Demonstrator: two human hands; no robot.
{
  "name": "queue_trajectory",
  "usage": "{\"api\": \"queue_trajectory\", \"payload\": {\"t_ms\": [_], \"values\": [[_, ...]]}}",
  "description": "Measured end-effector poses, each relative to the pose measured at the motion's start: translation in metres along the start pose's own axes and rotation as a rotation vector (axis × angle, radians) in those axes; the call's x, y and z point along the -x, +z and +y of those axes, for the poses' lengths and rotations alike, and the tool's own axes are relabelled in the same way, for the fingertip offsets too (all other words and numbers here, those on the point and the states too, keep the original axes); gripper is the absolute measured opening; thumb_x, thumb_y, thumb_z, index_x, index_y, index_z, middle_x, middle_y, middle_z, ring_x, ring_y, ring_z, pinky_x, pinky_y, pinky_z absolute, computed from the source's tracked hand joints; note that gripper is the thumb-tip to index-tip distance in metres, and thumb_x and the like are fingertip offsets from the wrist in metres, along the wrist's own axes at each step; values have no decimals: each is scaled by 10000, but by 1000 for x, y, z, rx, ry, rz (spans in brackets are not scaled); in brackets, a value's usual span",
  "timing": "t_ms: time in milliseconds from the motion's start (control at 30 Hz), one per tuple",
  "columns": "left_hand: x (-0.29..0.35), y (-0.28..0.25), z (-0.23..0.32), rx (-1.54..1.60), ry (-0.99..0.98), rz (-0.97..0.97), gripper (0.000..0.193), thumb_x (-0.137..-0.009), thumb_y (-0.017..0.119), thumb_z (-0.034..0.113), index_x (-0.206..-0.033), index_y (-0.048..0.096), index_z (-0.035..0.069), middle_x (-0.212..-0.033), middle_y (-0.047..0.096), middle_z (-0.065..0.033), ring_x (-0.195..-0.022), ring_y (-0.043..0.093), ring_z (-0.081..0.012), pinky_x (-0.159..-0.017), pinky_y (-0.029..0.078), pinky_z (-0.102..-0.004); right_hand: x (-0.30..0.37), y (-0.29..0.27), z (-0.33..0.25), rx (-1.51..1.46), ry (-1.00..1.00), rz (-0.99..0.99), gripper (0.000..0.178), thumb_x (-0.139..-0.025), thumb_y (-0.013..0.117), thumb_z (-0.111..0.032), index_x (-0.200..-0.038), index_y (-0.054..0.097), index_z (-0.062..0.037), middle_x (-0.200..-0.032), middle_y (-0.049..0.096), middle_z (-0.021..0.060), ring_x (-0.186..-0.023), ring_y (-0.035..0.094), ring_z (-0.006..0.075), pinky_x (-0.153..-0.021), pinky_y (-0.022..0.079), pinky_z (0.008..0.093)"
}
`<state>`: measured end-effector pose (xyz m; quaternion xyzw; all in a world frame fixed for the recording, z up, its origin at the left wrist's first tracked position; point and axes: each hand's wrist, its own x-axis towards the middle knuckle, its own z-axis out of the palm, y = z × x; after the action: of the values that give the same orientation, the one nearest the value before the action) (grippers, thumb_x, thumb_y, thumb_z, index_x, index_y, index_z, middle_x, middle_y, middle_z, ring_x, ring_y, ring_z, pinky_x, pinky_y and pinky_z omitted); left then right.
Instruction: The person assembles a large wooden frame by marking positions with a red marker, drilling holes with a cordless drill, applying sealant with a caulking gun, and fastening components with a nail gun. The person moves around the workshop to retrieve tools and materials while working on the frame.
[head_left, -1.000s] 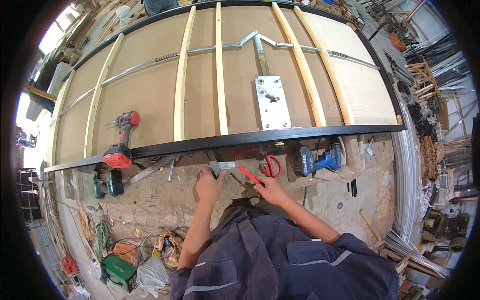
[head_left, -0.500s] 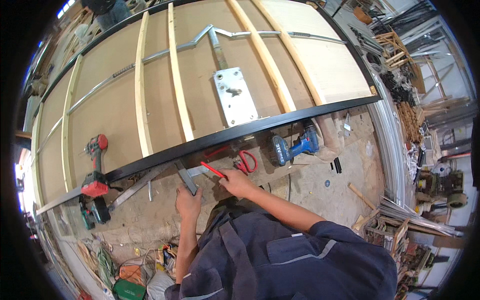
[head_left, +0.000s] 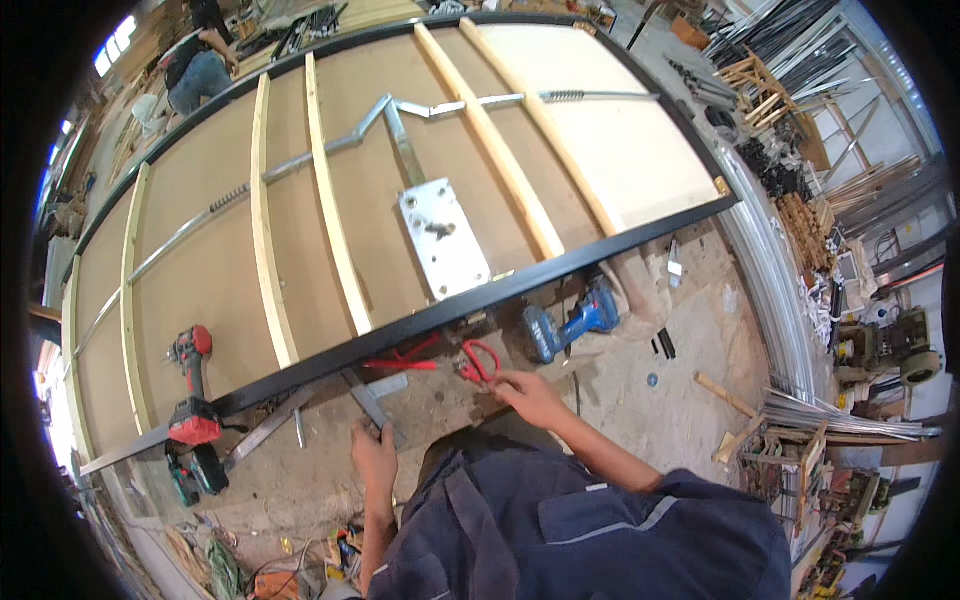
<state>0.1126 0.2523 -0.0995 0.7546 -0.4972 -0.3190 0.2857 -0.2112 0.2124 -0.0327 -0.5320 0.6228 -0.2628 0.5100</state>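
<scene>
Where the panel (head_left: pixel 205 300) is bordered at its near left by a black edge (head_left: pixel 370 347), a red-and-black cordless drill (head_left: pixel 193 385) is laid across it. Further right, the left hand (head_left: pixel 375 455) is placed at the lower end of a metal square (head_left: pixel 368 400), which is laid beside the panel; this grip is curled, but whether the bar is pinched cannot be told. By its look the square is stiff, fairly light and smooth enough to slide, best held by its thicker bar. Next, red-handled scissors (head_left: pixel 482 362) are found near the edge, with the right hand (head_left: pixel 525 397) set at their loops; whether that grip is closed on them cannot be told. They should be light and rigid, best lifted by the loops, clear of the blades. Beyond, a blue cordless drill (head_left: pixel 570 320) is seen.
</scene>
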Motion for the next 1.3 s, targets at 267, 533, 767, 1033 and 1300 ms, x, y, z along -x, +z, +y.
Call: {"api": "queue_trajectory", "payload": {"t_ms": [267, 533, 767, 1033, 1300], "values": [[4, 8, -12, -49, -99, 143, 312, -885, 696, 245, -1055, 645, -12, -981, 698, -223, -884, 693, -368, -779, 535, -439, 14, -110, 67, -459, 368, 162, 342, -1005, 536, -176, -1275, 574, 31, -1078, 708, 145, -884, 697, 209, -754, 568, 351], [11, 3, 23, -102, -136, 297, 275, -895, 689, 228, -1027, 612, -2, -920, 692, -230, -878, 680, -413, -773, 537, -465, -26, -151, 127, -925, 452, 185, 417, -998, 559, -479, -1126, 562, -82, -1043, 653, 76, -892, 658, 234, -723, 518, 349], [2, -19, 39, 19, -129, 442, 260, -903, 692, 221, -980, 635, -20, -921, 694, -221, -858, 690, -380, -748, 533, -453, -46, -148, 130, -1024, 544, 186, 462, -989, 549, -534, -1166, 561, -107, -958, 618, 48, -817, 621, 201, -662, 506, 323], [-120, -220, 90, -443, 330, 860, 209, -904, 677, 158, -1036, 630, 2, -981, 662, -179, -900, 621, -361, -830, 494, -466, -47, -142, 145, -964, 419, 243, 475, -1008, 534, -507, -1295, 556, -129, -956, 620, 38, -766, 588, 187, -637, 461, 323], [-239, -300, -1, -755, -282, 120, 569, -764, 774, 379, -1156, 613, 0, -1108, 695, -234, -1074, 669, -383, -922, 527, -470, -50, -130, 165, -844, 384, 464, 499, -976, 555, -560, -1268, 572, -156, -937, 610, 32, -769, 606, 211, -583, 451, 360]]}}
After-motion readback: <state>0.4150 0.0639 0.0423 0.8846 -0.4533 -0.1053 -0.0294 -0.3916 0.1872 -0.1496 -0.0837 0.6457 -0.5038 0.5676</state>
